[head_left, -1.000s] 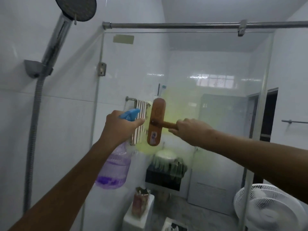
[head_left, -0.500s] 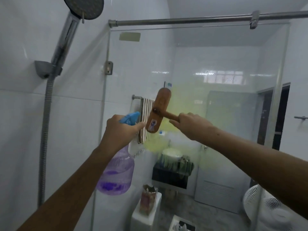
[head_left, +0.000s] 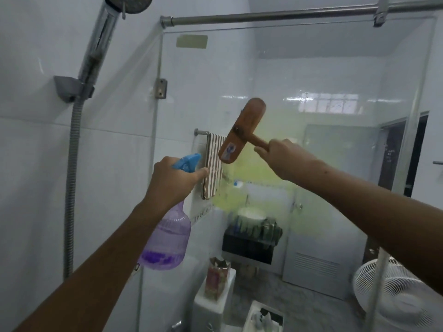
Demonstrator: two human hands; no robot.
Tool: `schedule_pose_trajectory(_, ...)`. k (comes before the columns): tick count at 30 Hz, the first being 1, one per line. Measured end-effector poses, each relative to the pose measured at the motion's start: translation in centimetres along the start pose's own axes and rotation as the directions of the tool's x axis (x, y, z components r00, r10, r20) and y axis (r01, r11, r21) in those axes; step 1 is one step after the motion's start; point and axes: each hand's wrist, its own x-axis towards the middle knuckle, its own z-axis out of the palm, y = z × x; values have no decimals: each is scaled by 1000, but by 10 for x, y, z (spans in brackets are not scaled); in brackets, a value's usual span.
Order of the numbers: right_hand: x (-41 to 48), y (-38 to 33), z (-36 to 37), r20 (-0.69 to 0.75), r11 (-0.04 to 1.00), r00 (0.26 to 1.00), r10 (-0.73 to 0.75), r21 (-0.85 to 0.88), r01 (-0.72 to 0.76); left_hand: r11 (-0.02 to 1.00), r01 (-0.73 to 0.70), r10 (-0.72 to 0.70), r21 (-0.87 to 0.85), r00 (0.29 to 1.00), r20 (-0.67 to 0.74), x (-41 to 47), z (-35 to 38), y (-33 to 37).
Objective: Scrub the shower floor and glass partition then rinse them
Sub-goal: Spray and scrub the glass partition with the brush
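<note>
The glass partition (head_left: 311,68) fills the view ahead, with a yellowish-green smear of cleaner across its middle. My right hand (head_left: 281,156) is shut on the handle of a wooden scrub brush (head_left: 242,130), whose long head is tilted and pressed against the glass. My left hand (head_left: 172,180) grips a purple spray bottle (head_left: 167,240) by its blue trigger head, held just left of the brush, nozzle toward the glass. The shower floor is out of view.
A shower head (head_left: 129,3) with a metal hose (head_left: 72,176) hangs on the white tiled wall at left. A steel rail (head_left: 275,14) tops the glass. Behind the glass are a striped towel (head_left: 213,168), a sink, a toilet tank and a white fan (head_left: 393,295).
My right hand has pushed the brush up and to the right along the glass, tilting its head. My left hand and the bottle stayed nearly still.
</note>
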Motion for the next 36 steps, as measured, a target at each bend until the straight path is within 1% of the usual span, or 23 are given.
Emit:
schedule_pose_trajectory(1,-4,0,1,8,1000,1000,-2,0,2,1000,-7,7,-1,1000,1,0,2,0)
schedule_pose_trajectory(2,-15,-1,8,62,999,998,-24,-27,26,1000,-15,15,4,1000,12,0,5,1)
schedule_pose_trajectory(3,-30,-3,20,140,994,988,-62,-85,74,1000,-25,25,11,999,25,0,7,1)
schedule_pose_trajectory(5,-64,-5,46,300,959,944,-136,-200,202,1000,-28,27,12,998,48,-1,11,1)
schedule_pose_trajectory(6,-72,1,49,329,946,934,-137,-235,222,999,-36,35,5,997,66,2,14,2)
schedule_pose_trajectory(7,-72,7,47,323,946,937,-132,-242,216,1000,-31,31,0,996,87,1,16,-1)
schedule_pose_trajectory(9,-53,24,23,254,972,964,-74,-197,126,1000,-23,25,-18,991,129,4,23,-5)
schedule_pose_trajectory(11,-25,42,-12,112,991,994,10,-132,5,998,-1,12,-67,986,168,5,33,-8)
schedule_pose_trajectory(13,-1,58,-51,-28,990,992,120,-66,-122,996,1,14,-89,986,164,6,45,-9)
schedule_pose_trajectory(15,12,72,-79,-94,976,972,213,-27,-217,996,-34,44,-78,991,129,6,53,-8)
schedule_pose_trajectory(17,17,80,-91,-106,966,962,252,-32,-256,993,-69,79,-101,992,101,9,56,-4)
schedule_pose_trajectory(20,16,83,-91,-95,964,960,263,-24,-266,986,-101,113,-130,989,93,19,52,2)
schedule_pose_trajectory(24,13,78,-91,-93,961,956,277,21,-276,988,-98,107,-122,992,63,28,57,9)
schedule_pose_trajectory(27,11,74,-94,-82,957,954,288,16,-288,987,-124,133,-105,987,91,30,59,12)
schedule_pose_trajectory(29,10,72,-95,-76,957,954,290,19,-289,986,-111,124,-123,986,107,31,58,13)
schedule_pose_trajectory(31,10,71,-95,-74,956,953,292,24,-291,988,-92,104,-123,990,95,31,59,13)
schedule_pose_trajectory(33,10,70,-94,-72,953,951,302,23,-301,988,-101,111,-114,990,82,30,60,16)
schedule_pose_trajectory(36,10,69,-94,-77,951,948,308,7,-309,984,-122,138,-130,983,123,31,57,19)
